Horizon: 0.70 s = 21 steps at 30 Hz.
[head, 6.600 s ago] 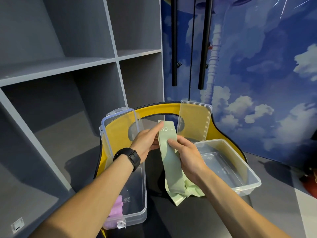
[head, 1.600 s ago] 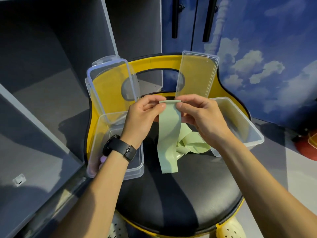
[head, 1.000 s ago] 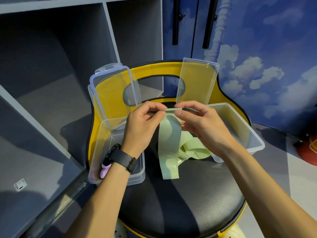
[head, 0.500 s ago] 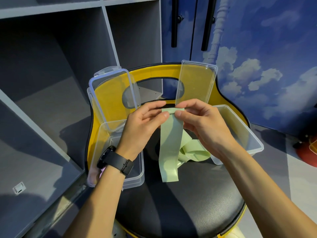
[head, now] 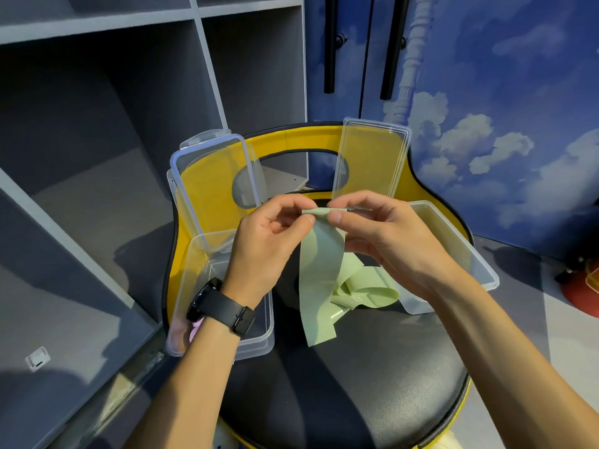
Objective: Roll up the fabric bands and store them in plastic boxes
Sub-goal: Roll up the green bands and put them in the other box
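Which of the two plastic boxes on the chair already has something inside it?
The left box, under the left wrist: something pink shows through its near corner. The right box looks empty, though the right hand hides part of it.

A pale green band [head: 321, 270] of thin, smooth, matt material, more like rubbery sheet than woven cloth. Two clear plastic boxes: the left box [head: 259, 338] and right box [head: 476, 264], glossy and see-through, with matching clear lids [head: 372, 157] standing behind. The chair seat [head: 356, 384] is black, leather-like, finely grained with a soft sheen; its backrest [head: 291, 140] is smooth yellow. The shelving [head: 97, 92] is matt grey board. A matt black wristband [head: 223, 311].
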Motion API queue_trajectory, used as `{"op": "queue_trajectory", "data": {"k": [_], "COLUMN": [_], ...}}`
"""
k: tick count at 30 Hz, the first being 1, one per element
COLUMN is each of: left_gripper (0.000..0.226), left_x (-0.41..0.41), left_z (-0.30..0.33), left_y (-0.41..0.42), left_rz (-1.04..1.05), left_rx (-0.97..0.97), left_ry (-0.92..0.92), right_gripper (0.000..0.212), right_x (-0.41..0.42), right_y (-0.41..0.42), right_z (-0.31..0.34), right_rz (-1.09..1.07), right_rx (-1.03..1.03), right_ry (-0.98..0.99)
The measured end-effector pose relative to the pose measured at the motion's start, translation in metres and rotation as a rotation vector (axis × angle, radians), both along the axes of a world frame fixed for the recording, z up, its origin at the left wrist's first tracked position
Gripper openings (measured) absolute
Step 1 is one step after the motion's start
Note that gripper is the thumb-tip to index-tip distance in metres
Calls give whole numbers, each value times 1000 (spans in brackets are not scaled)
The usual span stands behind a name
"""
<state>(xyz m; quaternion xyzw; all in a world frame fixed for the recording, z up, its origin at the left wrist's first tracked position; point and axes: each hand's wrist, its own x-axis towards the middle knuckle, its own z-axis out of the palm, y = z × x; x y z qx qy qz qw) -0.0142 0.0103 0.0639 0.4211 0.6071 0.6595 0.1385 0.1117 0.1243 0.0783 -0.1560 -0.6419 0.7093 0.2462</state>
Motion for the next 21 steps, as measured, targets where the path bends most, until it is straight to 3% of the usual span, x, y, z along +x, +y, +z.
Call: {"op": "queue_trajectory", "data": {"k": [11,21], "left_gripper": [31,22], "left_x": [-1,0], "left_z": [2,4], "left_y": [-5,-3], "left_rz": [-172,-39], "left_rx": [-22,-35], "left_ry": [-121,-142], "right_gripper": [14,26], "right_x": [-1,-2], "right_y": [-2,-2], "right_z": [-2,-1], "right_rz": [-79,-125], "right_rx": [63,33], "right_ry": [6,-36]}}
